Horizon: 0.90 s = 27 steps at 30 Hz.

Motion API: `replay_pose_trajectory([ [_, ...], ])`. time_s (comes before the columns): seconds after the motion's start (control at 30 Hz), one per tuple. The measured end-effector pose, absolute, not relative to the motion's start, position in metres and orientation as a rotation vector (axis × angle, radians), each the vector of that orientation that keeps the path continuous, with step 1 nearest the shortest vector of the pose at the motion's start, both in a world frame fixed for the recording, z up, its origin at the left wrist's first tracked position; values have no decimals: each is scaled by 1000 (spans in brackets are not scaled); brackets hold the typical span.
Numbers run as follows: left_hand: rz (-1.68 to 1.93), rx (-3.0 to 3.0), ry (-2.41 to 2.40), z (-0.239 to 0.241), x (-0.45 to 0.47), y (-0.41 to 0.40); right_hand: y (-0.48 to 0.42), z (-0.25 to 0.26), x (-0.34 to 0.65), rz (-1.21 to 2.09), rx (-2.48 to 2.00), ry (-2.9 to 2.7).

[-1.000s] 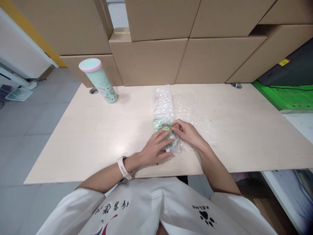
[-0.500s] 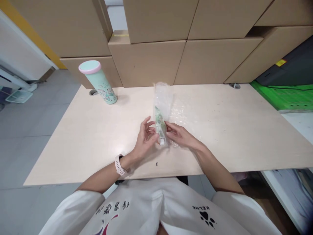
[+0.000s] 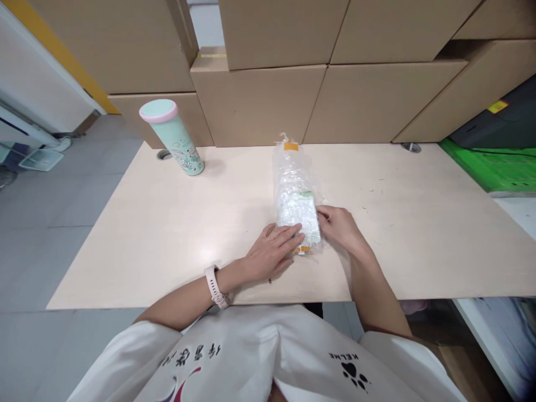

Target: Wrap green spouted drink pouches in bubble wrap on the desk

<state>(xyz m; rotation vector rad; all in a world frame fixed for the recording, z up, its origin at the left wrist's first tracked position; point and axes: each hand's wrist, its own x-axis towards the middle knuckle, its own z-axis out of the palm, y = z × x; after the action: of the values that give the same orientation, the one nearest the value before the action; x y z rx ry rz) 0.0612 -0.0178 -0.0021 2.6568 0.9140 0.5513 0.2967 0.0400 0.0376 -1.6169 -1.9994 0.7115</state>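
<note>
A bubble-wrapped package [image 3: 297, 209] lies flat on the table, its long end pointing away from me. Through the clear plastic a pale item with a bit of green shows; its kind cannot be made out. Orange tape [image 3: 291, 147] sits at the far end, with more at the near end beneath my fingers. My left hand [image 3: 276, 245] rests flat on the package's lower left part, fingers stretched out. At the right edge, my right hand [image 3: 338, 224] is closed, pinching the bubble wrap between thumb and fingers. Its fingertips are partly hidden.
A mint-green tumbler [image 3: 178, 139] with a pink rim stands at the table's back left. Stacked cardboard boxes [image 3: 259, 106] line the back edge. A green crate [image 3: 494, 167] is on the right, below a dark case [image 3: 502, 120]. Small dark specks dot the tabletop [image 3: 402, 240].
The package has turned from its narrow side onto its broad face and shifted slightly right. My left hand has gone from holding its side to lying on top. Orange tape now shows.
</note>
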Motion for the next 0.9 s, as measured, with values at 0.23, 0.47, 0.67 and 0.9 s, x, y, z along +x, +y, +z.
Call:
replay_pose_trajectory([
  [0.23,438,2545,890,-8,67,-21,43,27,290,714,-1334,-1917],
  [0.47,954,1768,1000,-9,63,-17,52,10,293,872,-1314,-2008],
  [0.67,985,777,990,14,50,3,46,10,274,975,-1218,-1954],
  [0.9,878,722,962,28,40,7,28,20,248,1186,-954,-1967],
])
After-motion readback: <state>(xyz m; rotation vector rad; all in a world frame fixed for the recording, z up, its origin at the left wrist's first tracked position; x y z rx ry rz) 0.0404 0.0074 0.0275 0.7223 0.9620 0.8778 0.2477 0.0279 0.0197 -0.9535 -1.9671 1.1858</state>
